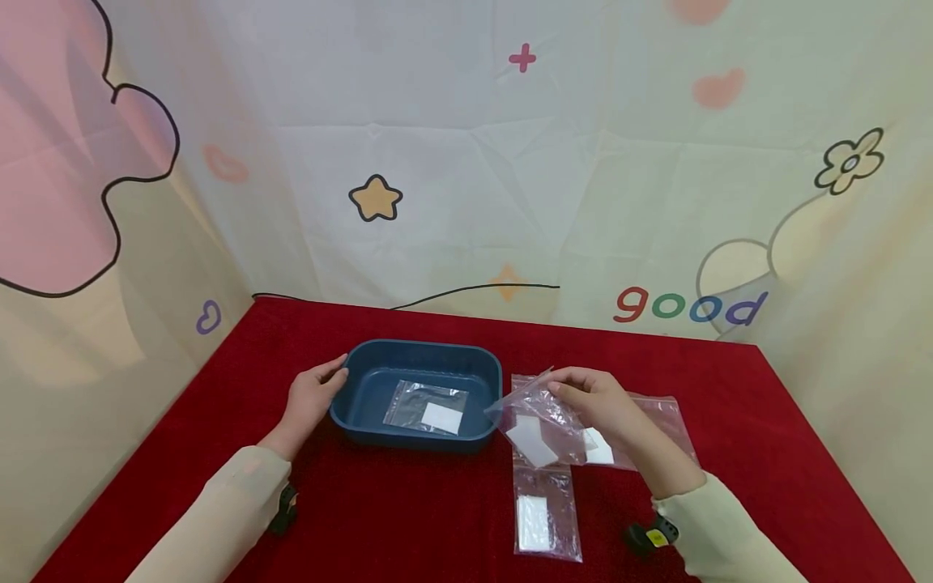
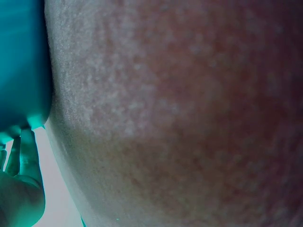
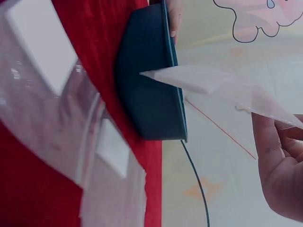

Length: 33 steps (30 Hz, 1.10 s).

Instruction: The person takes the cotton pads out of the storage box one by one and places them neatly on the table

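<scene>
A dark blue plastic basin (image 1: 415, 441) stands on the table, with a clear zip bag (image 1: 408, 402) holding a white piece lying in it. My left hand (image 1: 309, 401) holds the basin's left rim, thumb and fingertips at its edge. In the left wrist view, fingers (image 2: 29, 156) meet the basin (image 2: 21, 71). To the right of the basin, my right hand (image 1: 594, 397) pinches the upper edge of another clear zip bag (image 1: 557, 429). That bag hangs tilted, with a white piece (image 1: 530, 441) low inside and one corner overlapping the basin's right rim.
More zip bags with white pieces lie right of the basin: one near the front (image 1: 548, 514), another partly behind my right forearm (image 1: 666, 417). A red cloth (image 1: 423, 518) covers the table. Printed fabric (image 1: 452, 162) hangs along the back and sides.
</scene>
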### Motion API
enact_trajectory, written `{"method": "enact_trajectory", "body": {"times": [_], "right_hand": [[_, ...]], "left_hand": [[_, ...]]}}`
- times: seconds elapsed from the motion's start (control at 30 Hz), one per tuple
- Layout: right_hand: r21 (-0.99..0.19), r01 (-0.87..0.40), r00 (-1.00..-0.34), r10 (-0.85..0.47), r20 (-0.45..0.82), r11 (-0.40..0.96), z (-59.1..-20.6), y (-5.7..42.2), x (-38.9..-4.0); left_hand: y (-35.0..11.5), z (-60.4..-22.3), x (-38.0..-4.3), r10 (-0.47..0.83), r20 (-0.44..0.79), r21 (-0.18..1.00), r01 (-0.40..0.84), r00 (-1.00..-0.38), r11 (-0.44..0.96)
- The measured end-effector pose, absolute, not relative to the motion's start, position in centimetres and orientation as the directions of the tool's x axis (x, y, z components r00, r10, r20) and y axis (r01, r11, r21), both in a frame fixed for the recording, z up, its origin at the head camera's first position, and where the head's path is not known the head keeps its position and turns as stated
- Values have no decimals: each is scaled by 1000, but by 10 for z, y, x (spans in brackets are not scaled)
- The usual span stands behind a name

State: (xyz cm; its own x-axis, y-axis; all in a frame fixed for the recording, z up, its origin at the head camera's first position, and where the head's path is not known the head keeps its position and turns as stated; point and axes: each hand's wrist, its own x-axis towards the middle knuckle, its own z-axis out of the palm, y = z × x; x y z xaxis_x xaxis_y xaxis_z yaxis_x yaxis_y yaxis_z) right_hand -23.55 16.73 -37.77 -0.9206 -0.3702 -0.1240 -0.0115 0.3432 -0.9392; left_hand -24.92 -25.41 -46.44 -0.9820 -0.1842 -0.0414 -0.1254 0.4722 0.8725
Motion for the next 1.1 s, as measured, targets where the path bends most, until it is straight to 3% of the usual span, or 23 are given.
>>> {"method": "enact_trajectory", "body": {"times": [0.47, 0.7, 0.9, 1.1], "right_hand": [[-944, 58, -924, -340, -173, 325, -411, 186, -215], [-960, 137, -921, -324, -214, 246, -421, 194, -208], [-964, 123, -931, -308, -195, 238, -423, 197, -202], [-967, 170, -907, -355, -228, 187, -430, 201, -200]], "left_hand": [[-254, -463, -248, -181, -74, 878, -150, -981, 455], [-253, -462, -248, -180, -65, 876, -142, -982, 460], [-253, -462, -248, -174, -54, 876, -131, -983, 465], [-253, -464, -248, -178, -51, 871, -131, -983, 473]]}}
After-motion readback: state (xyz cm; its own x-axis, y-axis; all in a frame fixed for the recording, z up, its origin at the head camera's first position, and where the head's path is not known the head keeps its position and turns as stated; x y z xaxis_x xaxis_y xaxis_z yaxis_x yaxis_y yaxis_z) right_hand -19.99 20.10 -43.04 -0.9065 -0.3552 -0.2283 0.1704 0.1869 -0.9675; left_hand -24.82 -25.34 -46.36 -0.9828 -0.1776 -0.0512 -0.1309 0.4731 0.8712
